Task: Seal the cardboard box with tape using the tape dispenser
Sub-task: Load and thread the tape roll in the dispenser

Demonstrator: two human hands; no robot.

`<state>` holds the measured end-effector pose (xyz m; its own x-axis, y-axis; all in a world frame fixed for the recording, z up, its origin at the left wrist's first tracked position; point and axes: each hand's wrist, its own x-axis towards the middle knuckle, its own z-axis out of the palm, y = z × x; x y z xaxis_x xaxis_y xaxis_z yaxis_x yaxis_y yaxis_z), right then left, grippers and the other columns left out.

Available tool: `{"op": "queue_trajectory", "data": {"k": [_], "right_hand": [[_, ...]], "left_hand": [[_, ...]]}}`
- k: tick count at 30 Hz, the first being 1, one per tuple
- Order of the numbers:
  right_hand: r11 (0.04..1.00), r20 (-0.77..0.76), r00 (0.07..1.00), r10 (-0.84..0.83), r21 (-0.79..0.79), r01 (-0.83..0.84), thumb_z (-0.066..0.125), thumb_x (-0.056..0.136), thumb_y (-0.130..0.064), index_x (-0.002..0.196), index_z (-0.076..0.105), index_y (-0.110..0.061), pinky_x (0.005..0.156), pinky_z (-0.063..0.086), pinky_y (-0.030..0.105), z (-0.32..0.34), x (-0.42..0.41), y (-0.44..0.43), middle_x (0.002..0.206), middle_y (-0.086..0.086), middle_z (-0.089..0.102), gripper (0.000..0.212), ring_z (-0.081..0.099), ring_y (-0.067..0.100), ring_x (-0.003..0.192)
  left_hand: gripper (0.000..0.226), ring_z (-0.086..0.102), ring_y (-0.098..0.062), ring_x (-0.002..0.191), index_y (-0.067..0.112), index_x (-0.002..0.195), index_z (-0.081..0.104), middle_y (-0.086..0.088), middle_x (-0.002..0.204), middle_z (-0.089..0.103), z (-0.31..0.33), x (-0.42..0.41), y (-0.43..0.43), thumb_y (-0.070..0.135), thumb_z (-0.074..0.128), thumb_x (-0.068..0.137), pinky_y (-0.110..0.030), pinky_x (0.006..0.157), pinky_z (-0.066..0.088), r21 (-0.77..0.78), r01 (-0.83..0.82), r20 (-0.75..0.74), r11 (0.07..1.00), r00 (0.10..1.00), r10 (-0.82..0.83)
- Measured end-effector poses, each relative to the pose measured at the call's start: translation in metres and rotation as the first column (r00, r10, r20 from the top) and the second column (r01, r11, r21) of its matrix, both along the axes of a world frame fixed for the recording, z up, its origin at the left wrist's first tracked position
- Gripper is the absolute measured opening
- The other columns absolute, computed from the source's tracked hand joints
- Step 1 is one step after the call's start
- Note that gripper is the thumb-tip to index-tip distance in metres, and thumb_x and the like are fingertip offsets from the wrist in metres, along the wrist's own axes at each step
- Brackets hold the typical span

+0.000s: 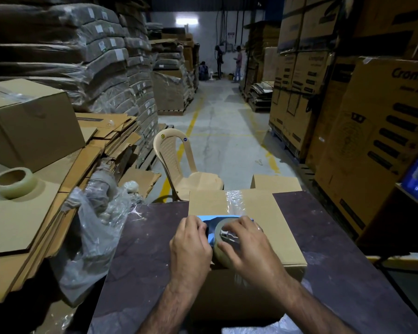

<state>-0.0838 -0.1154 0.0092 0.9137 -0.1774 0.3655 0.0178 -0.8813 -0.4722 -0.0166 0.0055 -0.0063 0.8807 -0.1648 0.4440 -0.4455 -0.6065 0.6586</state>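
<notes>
Blue plastic tape dispenser (211, 220) is gripped by left hand (191, 244), roll (217, 238) clasped by right hand (247, 249); clear tape strip (235, 201) is laid beyond, toward brown cardboard box (266, 213)'s far edge.

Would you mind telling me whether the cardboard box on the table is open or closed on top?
Closed: the top of the cardboard box lies flat, and clear tape runs along its far half.
</notes>
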Motion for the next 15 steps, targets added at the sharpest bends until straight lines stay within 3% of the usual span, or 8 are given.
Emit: {"op": "queue_trajectory", "data": {"k": [3,5,7,10,13,15], "right_hand": [[0.993,-0.015,0.999,-0.031,-0.112,0.029,0.054,0.088,-0.047,0.108,0.055,-0.035,0.093,0.030,0.032,-0.009,-0.016,-0.005,0.114,-0.016,0.050,0.024,0.047,0.005,0.108],[0.984,-0.009,0.998,-0.059,-0.168,0.057,0.057,0.079,-0.054,0.101,0.058,-0.036,0.088,0.035,0.038,-0.012,-0.020,-0.009,0.105,-0.016,0.056,0.028,0.053,0.008,0.099],[0.977,-0.028,0.996,-0.090,-0.197,0.082,0.066,0.070,-0.054,0.099,0.057,-0.038,0.079,0.042,0.040,-0.013,-0.022,-0.013,0.097,-0.017,0.059,0.034,0.057,0.011,0.092],[0.972,-0.074,0.995,-0.066,-0.229,0.048,0.075,0.068,-0.047,0.111,0.053,-0.040,0.075,0.045,0.040,-0.016,-0.024,-0.016,0.099,-0.017,0.062,0.049,0.060,0.015,0.094],[0.978,-0.132,0.991,-0.035,-0.207,0.007,0.065,0.082,-0.046,0.133,0.042,-0.039,0.095,0.036,0.041,-0.013,-0.023,-0.017,0.123,-0.016,0.055,0.057,0.044,0.014,0.121],[0.987,-0.181,0.983,0.013,-0.158,-0.042,0.063,0.086,-0.042,0.139,0.038,-0.035,0.102,0.036,0.037,-0.014,-0.022,-0.018,0.130,-0.013,0.053,0.059,0.038,0.014,0.127]], "left_hand": [[0.012,0.054,-0.007,0.072,0.020,0.083,0.054,0.008,0.082,0.055,0.000,0.006,0.012,0.016,0.053,0.094,-0.029,0.060,0.048,-0.077,-0.028,-0.043,0.997,0.999,0.025],[0.009,0.055,-0.007,0.074,0.023,0.086,0.055,0.011,0.082,0.055,0.002,0.011,0.022,0.019,0.055,0.094,-0.032,0.062,0.051,-0.103,-0.052,-0.012,0.993,0.999,0.051],[0.005,0.054,-0.005,0.079,0.023,0.095,0.056,0.013,0.089,0.055,0.003,0.016,0.028,0.019,0.057,0.093,-0.030,0.068,0.049,-0.069,-0.029,0.033,0.997,0.999,0.031],[0.027,0.050,-0.005,0.095,0.025,0.113,0.057,0.012,0.110,0.051,0.001,0.021,0.029,0.009,0.056,0.091,-0.023,0.078,0.045,0.093,0.105,0.068,0.990,0.991,-0.112],[0.050,0.047,-0.009,0.117,0.027,0.127,0.054,0.008,0.134,0.045,-0.003,0.027,0.030,-0.003,0.053,0.087,-0.020,0.098,0.045,0.241,0.226,0.014,0.944,0.972,-0.236],[0.056,0.046,-0.004,0.118,0.025,0.132,0.053,0.007,0.136,0.047,-0.001,0.029,0.031,-0.008,0.050,0.086,-0.003,0.099,0.032,0.270,0.296,-0.031,0.916,0.954,-0.299]]}}
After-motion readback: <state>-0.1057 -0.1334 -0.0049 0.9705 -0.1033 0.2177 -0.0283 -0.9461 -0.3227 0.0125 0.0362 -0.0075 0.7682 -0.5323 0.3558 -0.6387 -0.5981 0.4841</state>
